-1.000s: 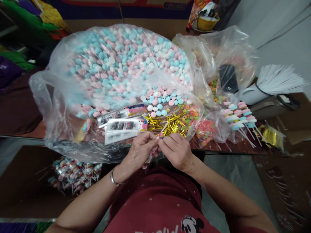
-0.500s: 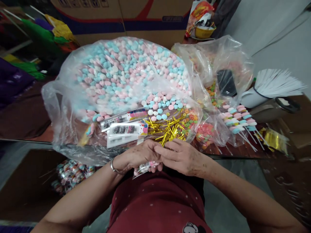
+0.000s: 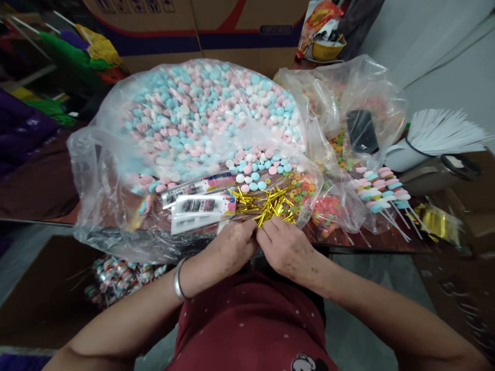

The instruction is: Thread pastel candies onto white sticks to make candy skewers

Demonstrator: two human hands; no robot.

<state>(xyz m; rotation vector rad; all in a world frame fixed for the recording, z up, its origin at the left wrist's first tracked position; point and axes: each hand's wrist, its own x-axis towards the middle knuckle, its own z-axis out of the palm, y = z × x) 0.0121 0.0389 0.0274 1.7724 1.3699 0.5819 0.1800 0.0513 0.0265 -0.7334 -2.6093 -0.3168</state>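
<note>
Shiny, thin gold ties point(image 3: 273, 207) lie in a loose, spiky heap on the tabletop point(image 3: 382, 239), just beyond the left hand point(image 3: 234, 246) and right hand point(image 3: 289, 251). Both are curled closed, nearly touching; anything inside them is hidden. Behind, smooth, rounded pastel candies point(image 3: 185, 110) lie in a crinkled clear bag point(image 3: 87, 175).

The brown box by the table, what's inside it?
Lots of colourful wrapped candies are piled in the brown box. The left arm hides some, and whatever's underneath is covered.

Hands point(image 3: 257, 246) close together, near gold twist ties point(image 3: 275, 205).
</note>
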